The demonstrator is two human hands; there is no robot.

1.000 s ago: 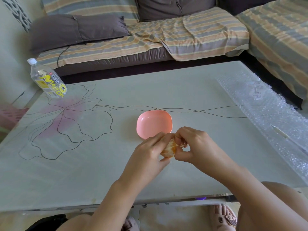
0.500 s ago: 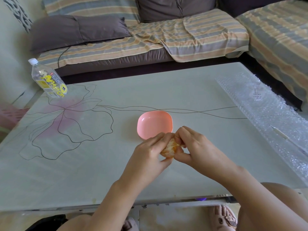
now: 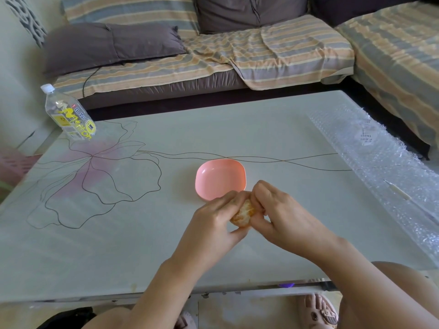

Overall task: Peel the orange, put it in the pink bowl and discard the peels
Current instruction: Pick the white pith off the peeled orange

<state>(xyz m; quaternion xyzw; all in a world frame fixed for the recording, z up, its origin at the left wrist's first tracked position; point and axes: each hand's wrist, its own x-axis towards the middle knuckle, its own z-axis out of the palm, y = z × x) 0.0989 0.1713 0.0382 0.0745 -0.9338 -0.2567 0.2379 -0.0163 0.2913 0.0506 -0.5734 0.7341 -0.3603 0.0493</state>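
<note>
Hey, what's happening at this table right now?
A person is peeling an orange over the table, by the near edge of the pink bowl, which holds nothing yet. The left hand grips the fruit while the right hand pinches at its top. The side facing the camera shows bare segments.

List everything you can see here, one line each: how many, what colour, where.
round orange fruit: one, orange, peeled on the visible side, held between both hands over the table
shallow pink plastic bowl: one, pink, table centre, just beyond the hands
pale flower-printed table: one, grey-green, fills the middle
clear plastic bottle: one, yellow label, table's far left corner
bubble wrap sheet: one, clear, table's right edge
striped sofa: one, orange-grey, behind the table
dark cushions: at least two, grey-brown, on the sofa
left hand: one, curled round the fruit
right hand: one, gripping the fruit
</note>
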